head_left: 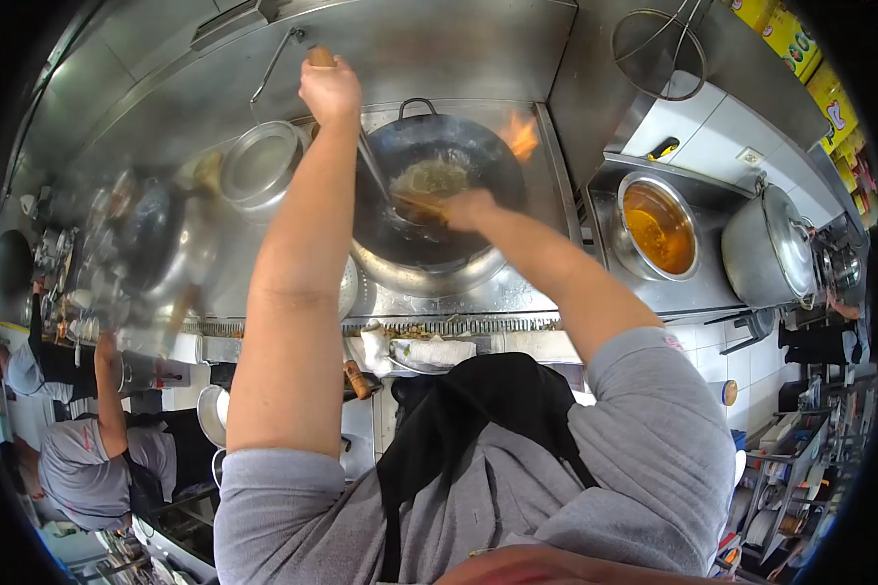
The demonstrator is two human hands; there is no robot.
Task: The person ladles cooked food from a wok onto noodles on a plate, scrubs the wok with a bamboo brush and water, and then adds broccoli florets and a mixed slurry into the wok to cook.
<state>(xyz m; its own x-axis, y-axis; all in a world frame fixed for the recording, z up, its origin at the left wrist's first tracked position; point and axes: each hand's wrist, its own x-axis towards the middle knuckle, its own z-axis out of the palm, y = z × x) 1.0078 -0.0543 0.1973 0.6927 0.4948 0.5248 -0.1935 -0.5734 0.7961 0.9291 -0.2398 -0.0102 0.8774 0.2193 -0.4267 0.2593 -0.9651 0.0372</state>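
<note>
My left hand (pixel 332 90) is closed round the wooden handle (pixel 322 57) of a long metal utensil, whose shaft (pixel 374 168) slants down into a dark wok (pixel 493 175). Over the middle of the wok, my right hand (pixel 468 210) is closed and blurred by motion. A brown, stick-like thing (pixel 421 203) extends from its fingers towards the utensil's lower end; what it is cannot be made out. Pale, bubbling liquid (pixel 434 178) lies in the wok, with steam over it. An orange flame (pixel 523 136) rises beside the wok's right rim.
A metal bowl of amber liquid (pixel 659 229) and a lidded pot (pixel 766 249) stand on the right. A round strainer (pixel 658 54) hangs above. Left of the wok sits a metal pan (pixel 260 166). Another person (pixel 88 468) works at the far left. White cloths (pixel 439 351) lie along the front edge.
</note>
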